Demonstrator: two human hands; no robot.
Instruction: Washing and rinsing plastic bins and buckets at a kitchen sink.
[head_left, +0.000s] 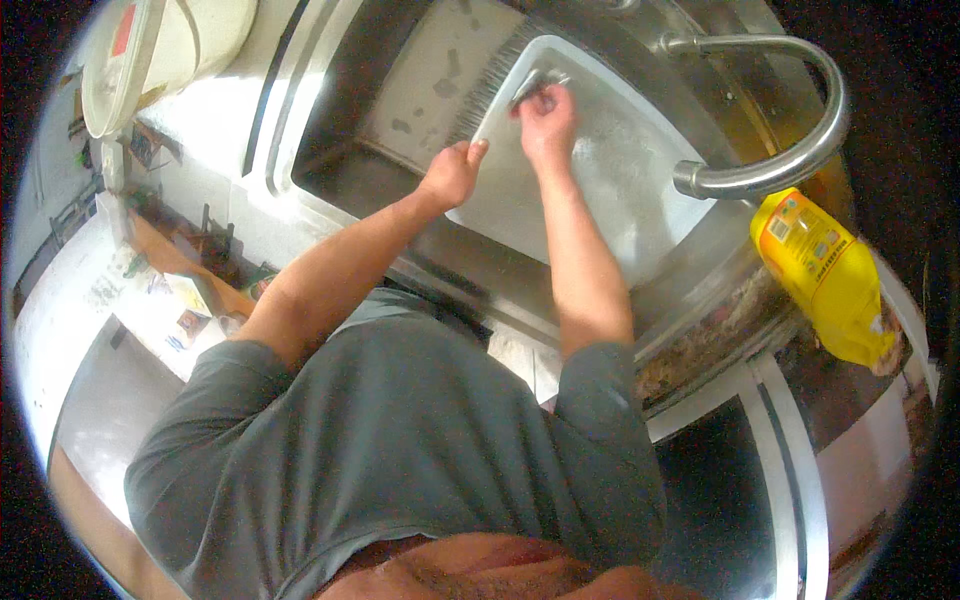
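A white plastic tub (615, 202) sits tilted in a stainless steel sink (330, 142). My left hand (454, 174) grips the tub's near left rim, with the thumb over the edge. Inside the tub, my right hand (551, 127) is closed around a small shiny grey object (532, 86), which looks like a metal scourer. Blur and my fingers hide part of it. Dark, bristle-like streaks run along the tub's outer left side, above a pale surface with dark spots.
A curved metal faucet (802, 169) reaches over the tub's right side. Beside it, a yellow plastic bottle (817, 270) with a printed label stands at the sink's right edge. A whitish plastic bucket (172, 52) is at upper left. Papers (184, 315) lie at left.
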